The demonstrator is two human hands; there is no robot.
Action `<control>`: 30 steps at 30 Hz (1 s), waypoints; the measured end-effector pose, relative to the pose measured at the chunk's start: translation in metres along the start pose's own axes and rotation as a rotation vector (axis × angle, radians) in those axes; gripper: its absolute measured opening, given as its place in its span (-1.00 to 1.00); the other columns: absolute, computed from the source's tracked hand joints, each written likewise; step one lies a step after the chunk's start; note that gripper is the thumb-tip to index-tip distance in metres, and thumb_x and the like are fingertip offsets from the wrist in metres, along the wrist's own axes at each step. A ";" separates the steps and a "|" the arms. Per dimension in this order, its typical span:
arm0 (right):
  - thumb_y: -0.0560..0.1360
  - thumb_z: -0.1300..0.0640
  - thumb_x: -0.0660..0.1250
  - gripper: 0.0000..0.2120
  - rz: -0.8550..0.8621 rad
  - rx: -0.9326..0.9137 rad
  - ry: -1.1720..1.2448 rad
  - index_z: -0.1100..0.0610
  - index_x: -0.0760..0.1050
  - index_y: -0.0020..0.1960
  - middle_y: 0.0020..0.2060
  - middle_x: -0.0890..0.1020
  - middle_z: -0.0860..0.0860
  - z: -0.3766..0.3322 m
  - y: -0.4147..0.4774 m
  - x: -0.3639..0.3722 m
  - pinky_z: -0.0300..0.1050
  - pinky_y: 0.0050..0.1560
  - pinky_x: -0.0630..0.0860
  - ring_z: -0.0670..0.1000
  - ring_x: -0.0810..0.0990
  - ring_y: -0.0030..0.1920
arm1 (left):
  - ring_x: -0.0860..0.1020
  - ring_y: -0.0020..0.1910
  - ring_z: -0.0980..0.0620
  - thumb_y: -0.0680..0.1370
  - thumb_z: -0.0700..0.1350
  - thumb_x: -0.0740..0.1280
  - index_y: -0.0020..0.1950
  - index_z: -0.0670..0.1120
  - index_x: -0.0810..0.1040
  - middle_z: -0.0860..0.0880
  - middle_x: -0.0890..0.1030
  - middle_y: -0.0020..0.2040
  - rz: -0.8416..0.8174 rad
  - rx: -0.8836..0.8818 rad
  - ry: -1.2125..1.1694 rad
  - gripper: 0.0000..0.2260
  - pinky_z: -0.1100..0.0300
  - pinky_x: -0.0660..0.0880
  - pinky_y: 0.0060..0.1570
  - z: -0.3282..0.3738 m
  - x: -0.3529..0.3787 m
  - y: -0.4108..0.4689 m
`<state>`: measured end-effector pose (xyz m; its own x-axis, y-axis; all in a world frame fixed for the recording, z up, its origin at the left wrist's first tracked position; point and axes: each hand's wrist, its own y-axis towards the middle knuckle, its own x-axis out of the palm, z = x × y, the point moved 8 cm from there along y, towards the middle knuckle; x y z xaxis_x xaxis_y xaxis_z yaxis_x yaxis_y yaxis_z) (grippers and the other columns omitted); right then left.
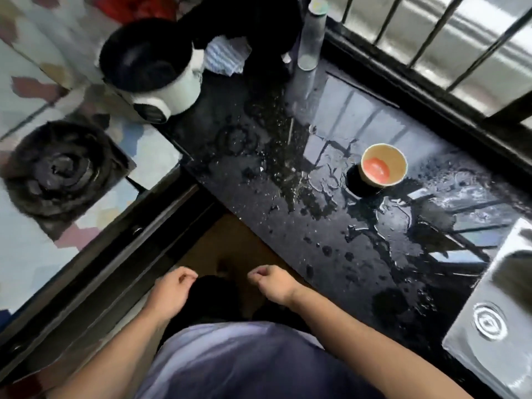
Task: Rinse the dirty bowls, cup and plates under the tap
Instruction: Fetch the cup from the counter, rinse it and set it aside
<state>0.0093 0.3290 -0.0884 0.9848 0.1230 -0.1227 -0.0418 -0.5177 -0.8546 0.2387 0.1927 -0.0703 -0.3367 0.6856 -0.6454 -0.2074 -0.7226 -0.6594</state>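
On wet surface, noting soiled cup upright, left hand and right hand off it, loosely curled, empty; advising gripping cup firmly, carrying to sink.

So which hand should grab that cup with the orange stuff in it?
Probably the right hand: the cup stands on the counter to that side, as does the sink. The left hand is farther off. Both hold nothing.

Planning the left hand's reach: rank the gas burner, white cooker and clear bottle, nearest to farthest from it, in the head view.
From the left hand:
1. Gas burner, to the left.
2. White cooker, farther back.
3. Clear bottle, farthest back, to the right.
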 end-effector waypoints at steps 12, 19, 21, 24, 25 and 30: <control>0.67 0.01 0.21 -0.80 0.889 0.122 1.263 0.11 0.42 0.19 0.07 0.65 0.17 0.023 -0.038 -0.255 0.05 -0.15 0.68 0.20 0.71 0.02 | 0.14 0.65 -0.23 0.66 0.02 0.29 0.65 0.04 0.28 -0.16 0.21 0.67 -0.104 1.117 0.537 -0.45 -0.20 0.13 0.62 0.407 0.058 0.137; 0.63 -0.04 0.21 -0.61 0.968 0.272 1.292 0.24 0.41 0.29 0.05 0.68 0.26 0.039 -0.006 -0.303 0.04 -0.31 0.69 0.17 0.75 -0.14 | -0.07 0.69 -0.28 0.67 0.12 0.01 0.71 -0.01 0.05 -0.24 -0.05 0.72 -0.018 1.254 0.857 -0.39 -0.31 -0.04 0.62 0.418 0.121 0.178; 0.62 0.08 0.20 -0.69 1.075 0.250 1.296 0.25 0.39 0.26 0.10 0.64 0.26 0.040 -0.001 -0.312 -0.04 -0.41 0.66 0.12 0.75 -0.28 | -0.05 0.69 -0.29 0.66 0.12 0.03 0.71 -0.02 0.06 -0.24 -0.04 0.72 -0.010 1.269 0.852 -0.38 -0.32 -0.05 0.61 0.418 0.121 0.180; 0.60 0.17 0.17 -0.70 1.174 0.267 1.282 0.27 0.41 0.29 0.18 0.56 0.23 0.039 -0.009 -0.313 -0.17 -0.50 0.60 0.09 0.74 -0.40 | -0.06 0.69 -0.30 0.67 0.08 0.07 0.71 -0.03 0.05 -0.25 -0.05 0.71 -0.049 1.231 0.893 -0.39 -0.33 -0.07 0.61 0.423 0.121 0.171; 0.60 0.17 0.16 -0.68 1.179 0.271 1.288 0.26 0.42 0.31 0.19 0.56 0.22 0.040 -0.013 -0.309 -0.16 -0.48 0.61 0.12 0.75 -0.36 | -0.06 0.69 -0.30 0.68 0.05 0.12 0.71 -0.05 0.07 -0.26 -0.04 0.71 -0.082 1.196 0.881 -0.40 -0.33 -0.08 0.61 0.425 0.118 0.166; 0.59 0.09 0.18 -0.70 1.180 0.216 1.377 0.20 0.45 0.25 0.13 0.62 0.25 0.059 -0.065 -0.267 -0.06 -0.34 0.69 0.13 0.77 -0.26 | 0.19 0.62 -0.18 0.67 -0.13 0.26 0.60 -0.14 0.33 -0.18 0.35 0.60 -0.339 1.200 0.505 -0.52 -0.13 0.08 0.63 0.454 0.115 0.099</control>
<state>-0.2609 0.3797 -0.0300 -0.1558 -0.9471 -0.2808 -0.6472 0.3126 -0.6953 -0.2373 0.1605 -0.0350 0.2100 0.6139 -0.7609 -0.9704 0.0359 -0.2388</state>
